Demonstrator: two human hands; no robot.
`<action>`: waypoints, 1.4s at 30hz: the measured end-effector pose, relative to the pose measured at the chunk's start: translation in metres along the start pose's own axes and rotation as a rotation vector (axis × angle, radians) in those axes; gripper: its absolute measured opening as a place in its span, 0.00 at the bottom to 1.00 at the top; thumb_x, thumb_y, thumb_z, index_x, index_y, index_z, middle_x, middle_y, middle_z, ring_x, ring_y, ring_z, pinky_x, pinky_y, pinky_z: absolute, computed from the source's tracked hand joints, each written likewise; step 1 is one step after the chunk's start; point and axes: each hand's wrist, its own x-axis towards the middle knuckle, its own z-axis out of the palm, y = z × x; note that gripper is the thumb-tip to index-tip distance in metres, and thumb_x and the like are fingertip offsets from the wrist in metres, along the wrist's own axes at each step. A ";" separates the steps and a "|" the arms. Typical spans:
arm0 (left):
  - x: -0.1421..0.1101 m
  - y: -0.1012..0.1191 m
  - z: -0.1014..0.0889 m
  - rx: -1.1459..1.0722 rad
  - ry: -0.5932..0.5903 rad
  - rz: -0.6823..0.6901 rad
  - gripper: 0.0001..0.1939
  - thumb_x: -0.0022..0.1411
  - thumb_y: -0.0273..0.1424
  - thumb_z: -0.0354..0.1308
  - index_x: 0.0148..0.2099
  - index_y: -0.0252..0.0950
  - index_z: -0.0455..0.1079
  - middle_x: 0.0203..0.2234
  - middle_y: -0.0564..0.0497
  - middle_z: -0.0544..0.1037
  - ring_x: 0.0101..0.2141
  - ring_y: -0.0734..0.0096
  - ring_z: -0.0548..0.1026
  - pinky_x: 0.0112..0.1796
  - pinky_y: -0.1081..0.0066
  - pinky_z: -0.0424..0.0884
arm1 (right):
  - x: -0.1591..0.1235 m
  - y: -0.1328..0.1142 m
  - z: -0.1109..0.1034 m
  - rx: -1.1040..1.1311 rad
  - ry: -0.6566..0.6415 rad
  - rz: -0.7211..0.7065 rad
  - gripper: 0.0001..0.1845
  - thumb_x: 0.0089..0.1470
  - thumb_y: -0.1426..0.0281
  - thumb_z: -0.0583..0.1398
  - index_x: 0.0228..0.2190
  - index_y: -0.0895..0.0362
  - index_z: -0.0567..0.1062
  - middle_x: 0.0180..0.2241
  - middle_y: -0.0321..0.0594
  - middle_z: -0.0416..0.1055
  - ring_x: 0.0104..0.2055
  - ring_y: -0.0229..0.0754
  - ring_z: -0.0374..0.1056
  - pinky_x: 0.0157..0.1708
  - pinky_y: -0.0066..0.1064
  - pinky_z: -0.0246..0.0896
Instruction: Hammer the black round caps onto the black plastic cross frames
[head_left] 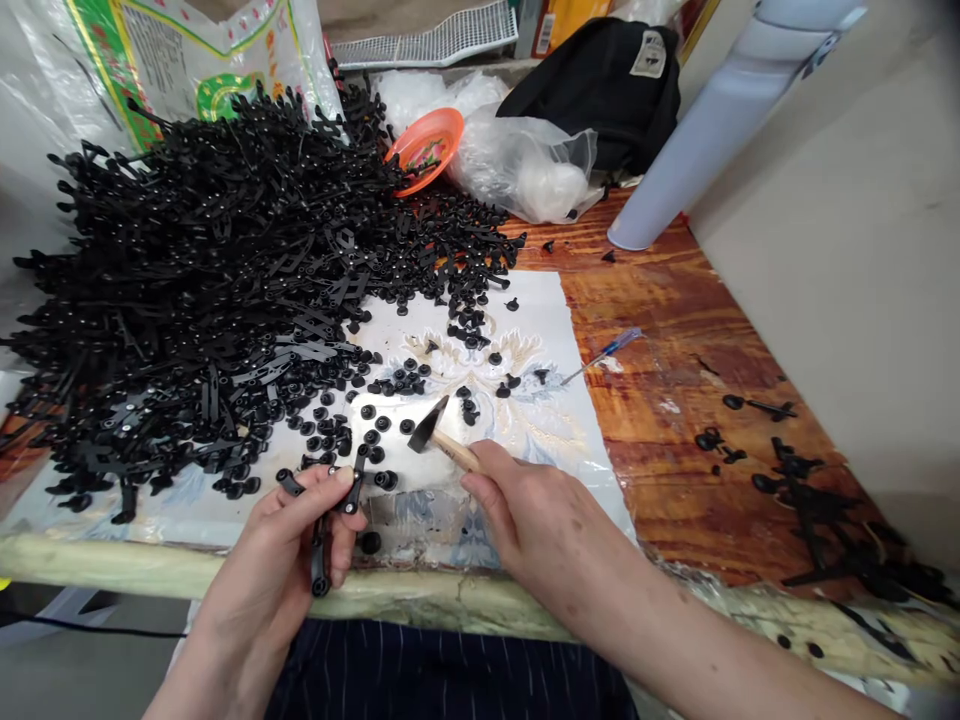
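Observation:
My left hand is closed round a few thin black plastic strips, pinched between thumb and fingers at the near edge of the table. My right hand grips the wooden handle of a small hammer, whose black head points up and left, just above the white patterned mat. A small metal block lies on the mat between my hands. Several small black round caps are scattered on the mat beyond the hammer.
A big heap of black plastic strips fills the left of the table. Behind it are a printed sack, an orange bowl, clear plastic bags and a black bag. A blue-handled screwdriver and assembled black parts lie on the right.

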 end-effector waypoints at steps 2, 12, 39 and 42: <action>0.001 0.000 -0.001 0.017 -0.009 -0.010 0.14 0.50 0.35 0.67 0.25 0.37 0.64 0.11 0.55 0.74 0.09 0.80 0.63 0.11 0.80 0.59 | 0.000 0.000 -0.001 0.021 -0.011 0.007 0.13 0.62 0.70 0.47 0.38 0.60 0.70 0.20 0.39 0.70 0.18 0.40 0.65 0.17 0.29 0.45; 0.003 0.001 0.002 0.035 0.001 -0.020 0.14 0.48 0.34 0.68 0.23 0.35 0.64 0.11 0.53 0.74 0.08 0.80 0.62 0.08 0.82 0.57 | -0.001 0.000 -0.001 0.039 -0.039 0.024 0.14 0.62 0.69 0.46 0.39 0.60 0.70 0.20 0.38 0.69 0.19 0.42 0.66 0.18 0.30 0.48; 0.004 0.006 0.003 0.032 -0.050 -0.038 0.16 0.44 0.38 0.67 0.19 0.36 0.64 0.10 0.51 0.74 0.05 0.81 0.58 0.05 0.82 0.53 | 0.011 -0.014 -0.014 0.154 0.070 -0.281 0.26 0.63 0.72 0.48 0.61 0.51 0.59 0.39 0.46 0.76 0.30 0.43 0.73 0.29 0.33 0.69; 0.006 0.007 0.003 0.040 -0.054 -0.041 0.16 0.43 0.38 0.67 0.19 0.36 0.64 0.10 0.51 0.74 0.05 0.81 0.58 0.05 0.82 0.53 | 0.011 -0.014 -0.011 0.058 0.022 -0.286 0.26 0.63 0.72 0.46 0.61 0.56 0.60 0.33 0.48 0.76 0.26 0.44 0.72 0.26 0.35 0.68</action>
